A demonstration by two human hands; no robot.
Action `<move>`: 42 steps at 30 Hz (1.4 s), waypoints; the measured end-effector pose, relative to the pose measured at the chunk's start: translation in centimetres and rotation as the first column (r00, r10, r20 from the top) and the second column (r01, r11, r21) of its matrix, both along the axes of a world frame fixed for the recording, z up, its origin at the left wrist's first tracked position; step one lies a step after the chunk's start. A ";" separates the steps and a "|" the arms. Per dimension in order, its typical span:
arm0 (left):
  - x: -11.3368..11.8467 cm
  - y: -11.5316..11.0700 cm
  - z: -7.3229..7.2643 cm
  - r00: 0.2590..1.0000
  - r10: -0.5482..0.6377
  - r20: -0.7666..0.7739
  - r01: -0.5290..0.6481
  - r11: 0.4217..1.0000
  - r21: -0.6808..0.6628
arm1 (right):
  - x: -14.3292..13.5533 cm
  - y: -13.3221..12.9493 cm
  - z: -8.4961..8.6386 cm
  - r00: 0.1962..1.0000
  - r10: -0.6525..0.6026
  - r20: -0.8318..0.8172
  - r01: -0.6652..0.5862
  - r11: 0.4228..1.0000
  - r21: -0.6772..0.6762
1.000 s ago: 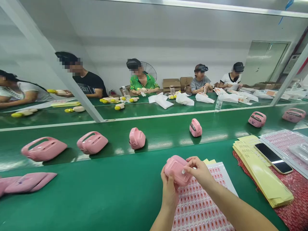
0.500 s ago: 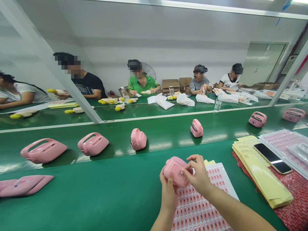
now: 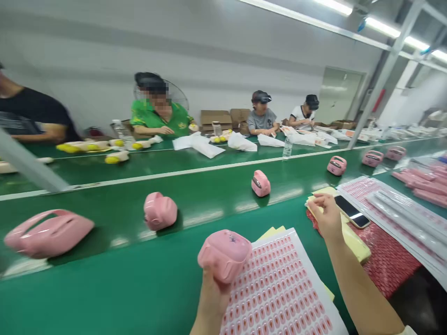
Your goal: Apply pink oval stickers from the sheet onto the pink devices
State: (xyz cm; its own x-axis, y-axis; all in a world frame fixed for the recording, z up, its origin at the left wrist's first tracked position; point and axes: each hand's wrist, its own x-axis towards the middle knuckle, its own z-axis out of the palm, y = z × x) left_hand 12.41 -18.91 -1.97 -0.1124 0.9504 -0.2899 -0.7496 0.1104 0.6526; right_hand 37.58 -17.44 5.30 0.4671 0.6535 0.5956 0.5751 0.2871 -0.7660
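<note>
My left hand (image 3: 213, 291) grips a rounded pink plastic device (image 3: 225, 253) from below, above the near end of a sticker sheet. A small dark print shows on the device's upper face. Beneath it lies the white sticker sheet (image 3: 279, 279), covered with rows of pink oval stickers with red centres. My right hand (image 3: 327, 217) is away from the device, over a stack of yellow paper strips (image 3: 354, 242). Its fingers are bent together; whatever may be between them is too small to make out.
Several pink devices with handles (image 3: 160, 211) stand along the green belt (image 3: 209, 204). A phone (image 3: 351, 211) lies on the yellow strips, beside red bubble wrap (image 3: 387, 260) and more sticker sheets (image 3: 359, 188). Across the belt, co-workers sit behind white bags and a water bottle (image 3: 287, 148).
My right hand has left the device and moved right to the yellow strips. My left hand has turned the device over in its grip. The view has swung right.
</note>
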 end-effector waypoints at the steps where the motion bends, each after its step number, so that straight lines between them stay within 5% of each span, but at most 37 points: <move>1: -0.1 -0.2 -0.1 1.000 -0.021 -0.011 0.021 1.000 0.003 | 2.4 0.4 -0.4 0.995 -0.097 -0.035 0.094 0.993 -0.070; 3: -0.2 -0.4 -0.2 0.996 -0.062 -0.060 0.064 0.998 0.021 | 6.4 1.0 -1.7 0.967 -0.248 -0.066 0.229 0.951 -0.209; 6: -0.5 -0.7 -0.4 0.988 -0.112 -0.109 0.119 0.991 0.062 | 9.5 1.0 -4.0 0.956 -0.291 -0.049 0.257 0.904 -0.342; 11: -0.9 -0.5 -0.5 0.989 -0.127 -0.074 0.131 0.990 0.050 | 9.0 1.0 -6.5 0.950 -0.309 0.044 0.295 0.843 -0.450; 17: -2.0 0.5 -0.2 0.997 -0.046 0.070 0.043 0.998 0.047 | 8.2 1.3 -6.5 0.905 -0.355 0.235 0.423 0.816 -0.395; 21: -3.0 0.8 0.2 0.982 -0.017 0.188 -0.009 0.991 0.137 | 4.3 1.6 -6.5 0.927 -0.218 0.305 0.318 0.887 -0.334; 24: -3.8 0.9 0.6 0.963 -0.035 0.265 -0.030 0.970 0.240 | -2.0 1.8 -7.0 0.911 0.227 0.346 -0.074 0.912 -0.404; 26: -4.2 1.1 1.0 0.961 -0.027 0.276 -0.056 0.956 0.287 | -6.9 2.1 -7.4 0.781 0.554 0.290 -0.360 0.778 -0.515; 28: -4.5 1.2 1.4 0.962 -0.002 0.272 -0.092 0.939 0.331 | -11.3 2.6 -7.8 0.689 0.703 0.175 -0.481 0.625 -0.615; 30: -4.6 1.4 1.5 0.964 0.024 0.264 -0.122 0.924 0.363 | -14.6 3.5 -8.1 0.681 0.725 0.102 -0.504 0.565 -0.653; 33: -4.8 1.6 1.2 0.967 0.055 0.249 -0.144 0.924 0.353 | -17.3 4.8 -8.6 0.712 0.699 0.068 -0.494 0.567 -0.659; 38: -4.8 2.0 0.1 0.950 0.129 0.285 -0.207 0.943 0.262 | -17.9 5.3 -9.0 0.756 0.655 -0.003 -0.512 0.588 -0.627; 42: -4.7 2.2 -0.5 0.930 0.178 0.322 -0.251 0.947 0.202 | -17.5 5.0 -7.8 0.797 0.597 -0.089 -0.539 0.638 -0.550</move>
